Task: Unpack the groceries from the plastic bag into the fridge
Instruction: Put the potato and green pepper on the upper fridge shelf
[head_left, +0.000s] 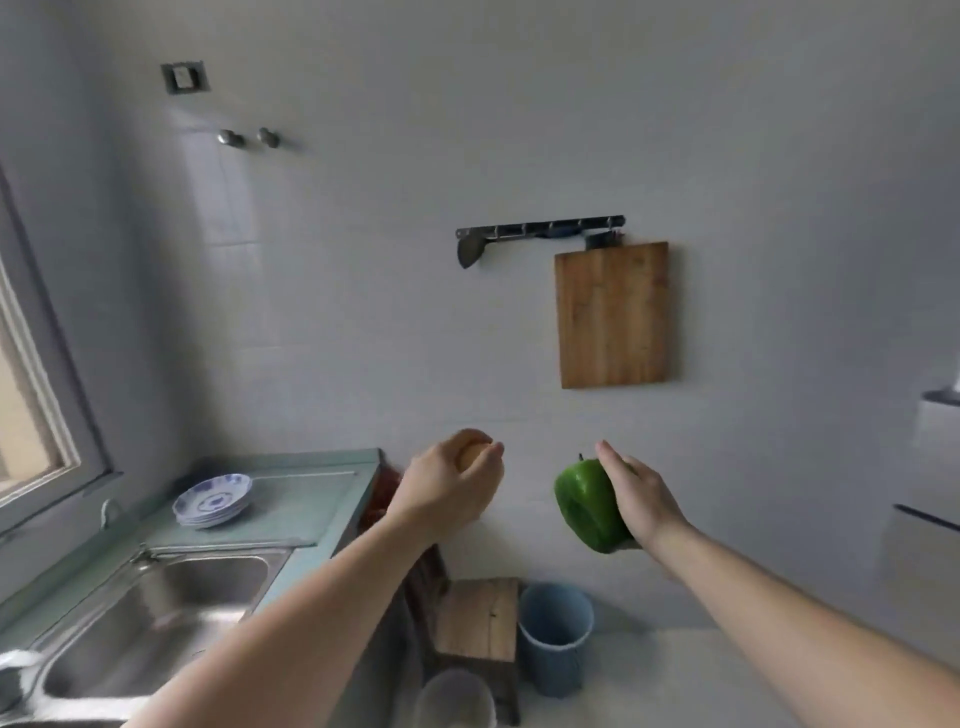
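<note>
Left hand (449, 486): closed round tan egg-like item (470, 453), likely fragile, cradle lightly | Right hand (636, 493): gripping pepper (587, 506) by its side, midair before wall; light, firm, glossy, perhaps slippery | Fridge, bag: unseen

No readable text, label, brand, number or sign was to be found anywhere in the head view. The blue pattern on the stacked plates (213, 501) was seen as decoration only, with no lettering made out.
</note>
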